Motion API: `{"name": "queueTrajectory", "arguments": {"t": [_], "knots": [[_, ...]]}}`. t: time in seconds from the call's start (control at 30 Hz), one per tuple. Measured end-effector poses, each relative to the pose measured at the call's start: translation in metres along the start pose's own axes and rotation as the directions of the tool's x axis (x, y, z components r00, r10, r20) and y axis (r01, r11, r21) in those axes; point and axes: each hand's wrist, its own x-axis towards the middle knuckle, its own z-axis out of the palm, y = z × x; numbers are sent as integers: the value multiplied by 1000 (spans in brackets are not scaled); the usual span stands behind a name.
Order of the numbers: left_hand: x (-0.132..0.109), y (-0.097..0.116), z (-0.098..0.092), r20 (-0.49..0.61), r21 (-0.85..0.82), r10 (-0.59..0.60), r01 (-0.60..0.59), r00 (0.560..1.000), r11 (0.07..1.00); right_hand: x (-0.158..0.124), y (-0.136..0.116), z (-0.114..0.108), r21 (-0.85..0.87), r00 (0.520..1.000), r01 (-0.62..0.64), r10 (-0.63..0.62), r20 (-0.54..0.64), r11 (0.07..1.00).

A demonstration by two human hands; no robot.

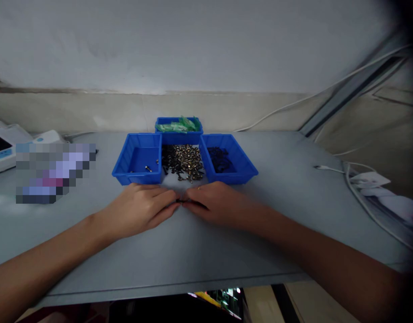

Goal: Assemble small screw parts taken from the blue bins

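Grey tabletop [206,255] runs across my whole feed, with a lit screen [223,300] showing below its front edge. Nearest on it, through the head camera, I have the left hand [142,208] and the right hand [221,204] meeting at the middle, thumb and fingers of each pinched on a small dark piece [182,201]. It sits between the two sets of fingertips, low over the tabletop or on it; I can't tell which, and too little shows for me to say whether it is one part or two joined.

I judge it light, stiff and hard to break, probably metal, and smooth enough to roll or slip if pinched off centre. I would hold it by its two ends, one between each thumb and forefinger, pressing lightly.

Just beyond the hands lies a loose pile of screws [189,163], mostly dark to the left and brassy to the right. Flanking it are a blue left tray [135,179] with a few screws [148,168] and a blue right tray [238,178] with a heap of dark pieces [218,159]. Behind the pile, a blue back tray [179,138] carries crumpled green bags [179,126]. Farthest off, a white cable [280,110] climbs across the pale wall [193,54].
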Motion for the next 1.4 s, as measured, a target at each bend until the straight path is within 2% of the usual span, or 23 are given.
{"name": "queueTrajectory", "arguments": {"t": [0.43, 0.7, 0.87, 1.0, 1.07, 1.17, 1.27, 1.4], "knots": [[-2, 1, -1, -12, -9, 0, 0, 1000, 1000, 0, -2, -2, -11, 1000, -23, 23, 7, 1000], [3, 2, 0, 64, 44, -61, 58, 996, 997, -2, -1, -4, 34, 998, -19, 21, -66, 999], [4, 7, 2, 72, -13, -39, 40, 997, 999, -4, -6, -2, 45, 992, 76, -71, -106, 996], [4, 7, 1, 77, -36, -91, 94, 993, 995, -4, -3, -3, 49, 994, 39, -34, -108, 998], [4, 6, -1, 57, -49, -153, 156, 987, 987, -3, -1, -4, 47, 996, 4, 0, -89, 999], [3, 6, -4, 28, -134, -214, 216, 976, 967, -1, 0, -4, 60, 999, -20, 23, -45, 998], [2, 7, -5, 2, -206, -198, 194, 980, 959, 0, -1, -2, 109, 1000, -4, 7, -31, 994], [2, 6, -3, 27, -252, -125, 128, 992, 959, 1, -2, 2, 163, 1000, 9, -5, -29, 987]]}}
